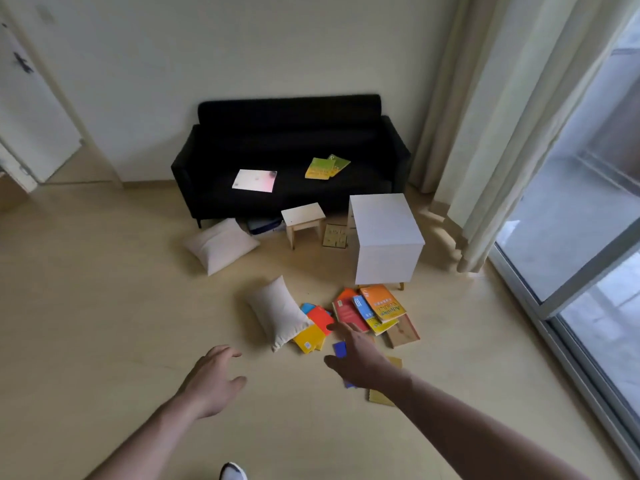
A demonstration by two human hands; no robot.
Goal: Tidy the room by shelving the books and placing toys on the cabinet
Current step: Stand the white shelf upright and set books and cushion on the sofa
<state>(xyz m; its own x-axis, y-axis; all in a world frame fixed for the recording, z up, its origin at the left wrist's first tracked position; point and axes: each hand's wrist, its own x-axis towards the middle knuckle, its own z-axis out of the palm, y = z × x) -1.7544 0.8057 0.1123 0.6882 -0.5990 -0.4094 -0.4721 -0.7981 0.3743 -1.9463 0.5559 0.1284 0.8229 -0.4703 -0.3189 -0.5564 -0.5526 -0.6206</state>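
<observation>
Both hands are reaching out empty: left hand (pixel 211 379) hovering with fingers curled loosely apart, right hand (pixel 360 358) spreading its fingers above the scattered books (pixel 377 308) lying on the floor (pixel 104 306) just before the white cabinet (pixel 386 237), beside a pillow (pixel 277 315).

Both bare forearms extend forward and down, left hand (pixel 213 381) palm-down with fingers loosely curled and thumb splayed, gripping nothing, right hand (pixel 360 358) reaching further ahead, fingers spread and empty, white shoe toe (pixel 233 472) at bottom edge.
</observation>
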